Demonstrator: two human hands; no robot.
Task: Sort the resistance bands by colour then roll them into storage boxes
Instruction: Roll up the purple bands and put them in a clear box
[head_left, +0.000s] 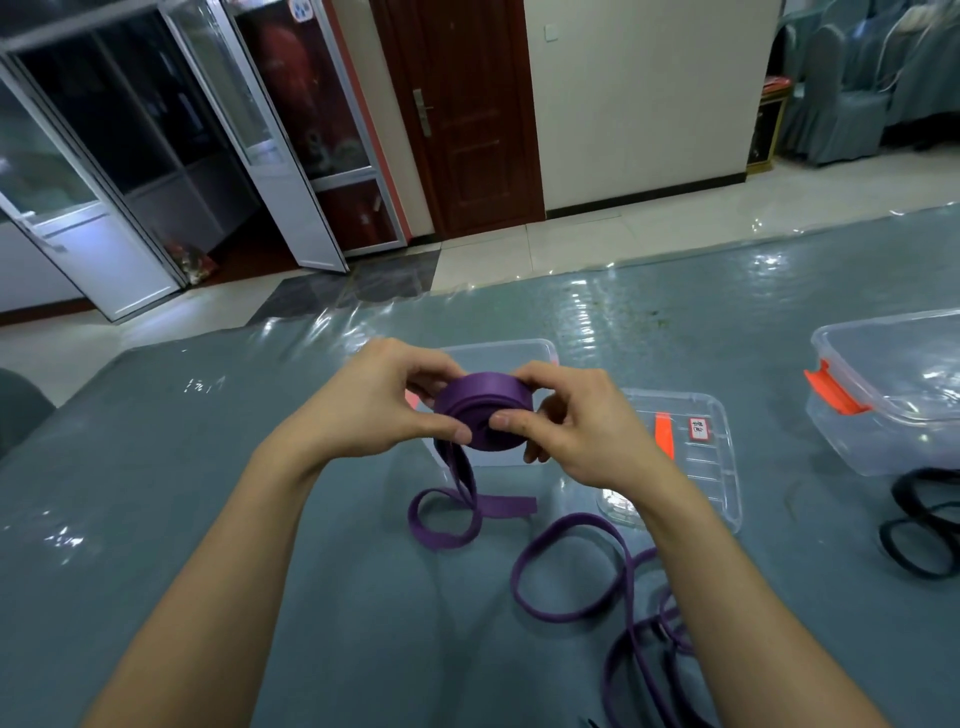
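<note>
1. You held the purple roll (483, 402) in the air between both hands, above the table (260, 519) and just in front of the clear storage box (519, 349).
2. Your left hand (374, 405) gripped the left side of the roll, thumb on the near face and fingers curled over the top. Your right hand (582, 426) pinched the right side in the same way, its thumb close to the centre of the coil. Neither hand was open, and both had only this roll.
3. The axis of the roll pointed towards you, so you looked at its flat spiral face.
4. The important relation was the loose tail (460, 480). It left the roll at the lower left, under your left thumb, hung straight down, and made one loop on the table with its end lying to the right.
5. My judgement: the tail was nearer to your left hand, so that hand would feed it while the right turned the coil. Some length was not yet wound.
6. The other purple bands (566, 571) lay unrolled near your right forearm, and the black bands (914, 530) were well apart at the right, beside a second box (857, 431).
</note>
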